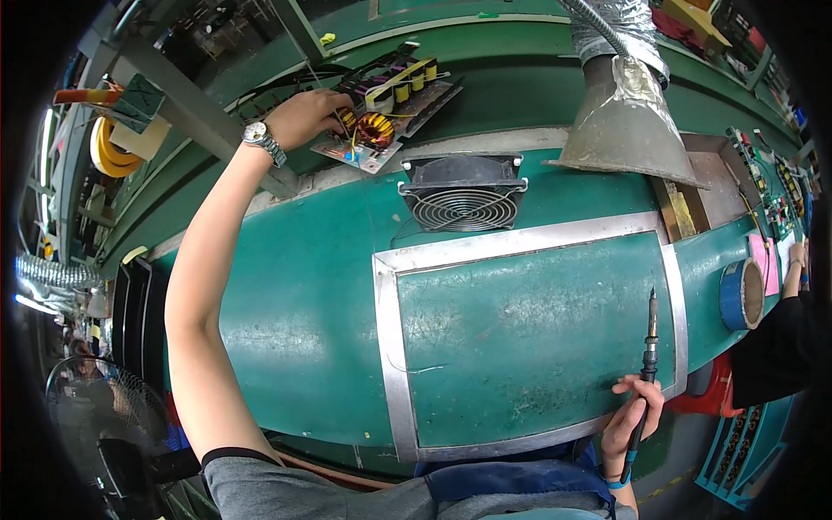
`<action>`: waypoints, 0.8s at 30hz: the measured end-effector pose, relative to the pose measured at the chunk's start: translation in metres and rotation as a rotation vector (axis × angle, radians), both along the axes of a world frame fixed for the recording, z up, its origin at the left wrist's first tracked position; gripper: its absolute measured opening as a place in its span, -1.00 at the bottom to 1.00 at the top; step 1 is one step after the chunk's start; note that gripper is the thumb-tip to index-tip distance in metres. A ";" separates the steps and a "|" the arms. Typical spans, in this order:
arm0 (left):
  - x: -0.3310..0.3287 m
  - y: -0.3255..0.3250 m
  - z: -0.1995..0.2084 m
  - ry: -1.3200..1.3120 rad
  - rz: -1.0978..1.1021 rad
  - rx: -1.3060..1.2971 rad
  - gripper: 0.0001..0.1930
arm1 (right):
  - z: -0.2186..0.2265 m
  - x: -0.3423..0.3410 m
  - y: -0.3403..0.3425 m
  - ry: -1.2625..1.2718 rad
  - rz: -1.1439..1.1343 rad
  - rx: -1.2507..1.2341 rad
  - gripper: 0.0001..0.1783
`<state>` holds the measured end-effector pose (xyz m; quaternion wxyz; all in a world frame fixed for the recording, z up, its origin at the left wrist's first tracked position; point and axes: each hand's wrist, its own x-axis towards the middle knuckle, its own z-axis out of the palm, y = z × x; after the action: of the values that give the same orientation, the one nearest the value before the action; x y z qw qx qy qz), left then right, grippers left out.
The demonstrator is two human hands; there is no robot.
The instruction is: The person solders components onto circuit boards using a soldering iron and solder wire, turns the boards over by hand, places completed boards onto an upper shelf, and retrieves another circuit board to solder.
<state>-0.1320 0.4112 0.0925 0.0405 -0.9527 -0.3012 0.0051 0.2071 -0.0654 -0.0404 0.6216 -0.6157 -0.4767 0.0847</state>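
My left hand [305, 118], with a watch on the wrist, reaches far out to the back of the bench. Its fingers close on the near left end of a circuit board [368, 159], beside a copper-wound ring coil [375, 130]; the fingertips are partly hidden by the coils. Yellow-wrapped parts stand farther along the board. Low at the right, my right hand [635, 414] wraps round the dark handle of a soldering iron [651, 347]. The iron's tip points up and away from me, over the metal-framed green work area, touching nothing.
A black fan with a wire guard [465, 206] stands behind the metal frame [386, 321]. A fume hood [626, 130] hangs at the back right. Right of the frame is a blue roll [742, 295]; beyond it, another person's hand [796, 253]. A loose wire [425, 370] lies by the frame.
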 end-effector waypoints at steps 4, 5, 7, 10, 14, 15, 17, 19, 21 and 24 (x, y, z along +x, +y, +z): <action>-0.009 -0.025 0.014 -0.072 0.054 -0.097 -0.64 | -0.001 0.000 0.000 0.005 0.014 0.031 -0.70; -0.013 -0.036 0.017 -0.115 0.061 -0.133 -0.63 | 0.000 0.000 0.002 0.010 0.017 0.038 -0.70; -0.015 -0.061 0.022 -0.218 0.180 -0.199 -0.61 | 0.004 -0.002 0.002 0.023 0.016 0.039 -0.71; -0.037 -0.073 0.024 -0.333 0.178 -0.298 -0.61 | 0.004 -0.001 0.000 0.010 0.043 0.045 -0.71; -0.038 -0.107 0.038 -0.577 0.274 -0.586 -0.71 | 0.007 -0.001 -0.001 0.006 0.037 0.031 -0.72; -0.035 -0.118 0.043 -0.672 0.326 -0.692 -0.73 | 0.005 0.000 -0.001 -0.011 0.032 0.039 -0.72; -0.026 -0.140 0.059 -0.745 0.343 -0.702 -0.75 | 0.006 0.001 -0.001 -0.026 0.028 0.056 -0.73; -0.023 -0.157 0.075 -0.819 0.364 -0.710 -0.77 | 0.011 0.000 -0.002 -0.091 0.025 0.048 -0.74; -0.023 -0.171 0.088 -0.855 0.429 -0.688 -0.77 | 0.013 0.000 -0.005 -0.033 0.053 0.071 -0.75; -0.034 -0.199 0.099 -0.963 0.492 -0.747 -0.73 | 0.017 -0.003 -0.006 -0.027 0.070 0.055 -0.77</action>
<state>-0.1661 0.2121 0.1919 -0.4347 -0.7016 -0.4728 -0.3087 0.2045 -0.0717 -0.0230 0.6286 -0.5825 -0.5083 0.0850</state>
